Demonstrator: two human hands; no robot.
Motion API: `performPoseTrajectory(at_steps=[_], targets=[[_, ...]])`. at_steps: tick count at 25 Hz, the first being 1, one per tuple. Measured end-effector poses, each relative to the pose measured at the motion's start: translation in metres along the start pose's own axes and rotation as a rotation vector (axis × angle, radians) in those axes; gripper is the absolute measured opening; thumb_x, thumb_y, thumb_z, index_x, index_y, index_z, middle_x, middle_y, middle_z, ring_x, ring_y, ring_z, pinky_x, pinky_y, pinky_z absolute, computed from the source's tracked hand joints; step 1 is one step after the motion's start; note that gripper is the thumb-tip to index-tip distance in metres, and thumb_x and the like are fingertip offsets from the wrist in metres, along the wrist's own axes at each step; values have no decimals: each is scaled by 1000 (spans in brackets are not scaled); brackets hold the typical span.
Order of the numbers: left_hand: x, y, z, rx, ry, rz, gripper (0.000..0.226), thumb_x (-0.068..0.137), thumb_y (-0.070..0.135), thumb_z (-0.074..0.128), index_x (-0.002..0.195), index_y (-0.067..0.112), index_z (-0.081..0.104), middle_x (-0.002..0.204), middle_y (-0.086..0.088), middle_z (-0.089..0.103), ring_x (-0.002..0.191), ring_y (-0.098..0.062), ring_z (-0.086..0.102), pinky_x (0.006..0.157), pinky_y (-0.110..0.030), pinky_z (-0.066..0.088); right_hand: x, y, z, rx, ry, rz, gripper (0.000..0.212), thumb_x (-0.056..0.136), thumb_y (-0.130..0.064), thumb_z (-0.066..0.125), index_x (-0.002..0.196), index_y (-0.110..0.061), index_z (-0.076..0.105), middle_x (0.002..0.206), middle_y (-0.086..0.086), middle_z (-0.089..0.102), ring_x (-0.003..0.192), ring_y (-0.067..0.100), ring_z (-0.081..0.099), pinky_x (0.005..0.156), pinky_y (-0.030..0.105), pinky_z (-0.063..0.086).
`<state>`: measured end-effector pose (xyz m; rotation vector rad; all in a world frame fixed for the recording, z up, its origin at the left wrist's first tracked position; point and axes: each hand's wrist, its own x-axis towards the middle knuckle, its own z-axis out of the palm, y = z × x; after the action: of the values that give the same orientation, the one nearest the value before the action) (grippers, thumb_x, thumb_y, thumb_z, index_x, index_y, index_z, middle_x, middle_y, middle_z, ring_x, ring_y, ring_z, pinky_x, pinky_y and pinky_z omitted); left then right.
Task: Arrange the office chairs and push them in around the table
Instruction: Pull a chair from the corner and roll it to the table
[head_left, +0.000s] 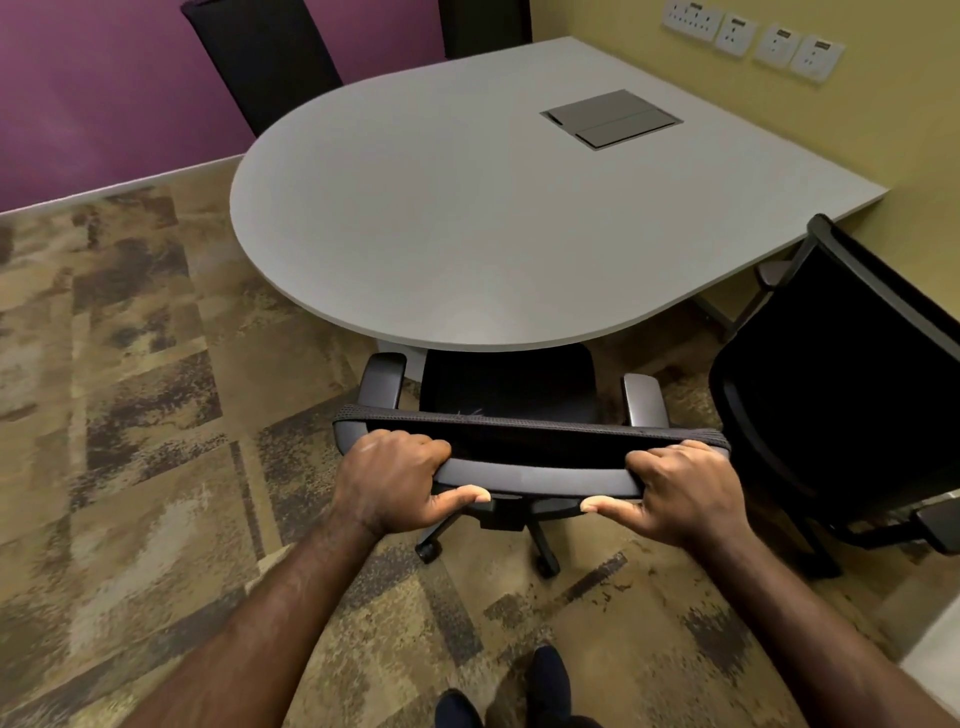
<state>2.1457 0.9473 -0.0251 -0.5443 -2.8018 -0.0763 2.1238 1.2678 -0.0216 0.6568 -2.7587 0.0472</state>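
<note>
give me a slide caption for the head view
Both hands grip the chair's backrest, its seat partly under the grey table.

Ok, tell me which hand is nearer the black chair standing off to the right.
Right. The right hand grips the held chair's backrest end beside the black chair on the right; the left hand grips the far end.

This is a small office meeting room. A grey table with a rounded near end (467, 218) carries a flush grey cable hatch (611, 118), black wheeled mesh office chairs (519, 415) stand around it, a row of white wall sockets (753, 39) lines the far yellow wall, and patterned brown carpet tiles (130, 389) cover the floor.
</note>
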Motion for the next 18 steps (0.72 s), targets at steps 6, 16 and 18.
performPoseTrajectory(at_steps=[6, 16, 18], targets=[[40, -21, 4, 5, -51, -46, 79, 79, 88, 16, 63, 21, 54, 55, 7, 50, 48, -13, 44, 50, -25, 27, 46, 10, 7, 35, -55, 5, 70, 75, -90, 30, 50, -25, 34, 44, -12, 29, 37, 9, 26, 50, 22, 18], [104, -21, 25, -11, -39, -134, 78, 79, 87, 13, 61, 22, 52, 54, 9, 47, 47, -12, 41, 50, -24, 26, 120, 72, 31, 42, -91, -57, 73, 71, -93, 28, 50, -24, 29, 44, -10, 28, 38, 15, 33, 46, 24, 22], [114, -24, 30, -11, -36, -148, 81, 79, 88, 11, 61, 21, 53, 53, 8, 48, 47, -12, 42, 50, -24, 28, 131, 80, 36, 43, -88, -67, 73, 71, -94, 28, 50, -24, 28, 44, -11, 25, 37, 15, 33, 45, 24, 24]])
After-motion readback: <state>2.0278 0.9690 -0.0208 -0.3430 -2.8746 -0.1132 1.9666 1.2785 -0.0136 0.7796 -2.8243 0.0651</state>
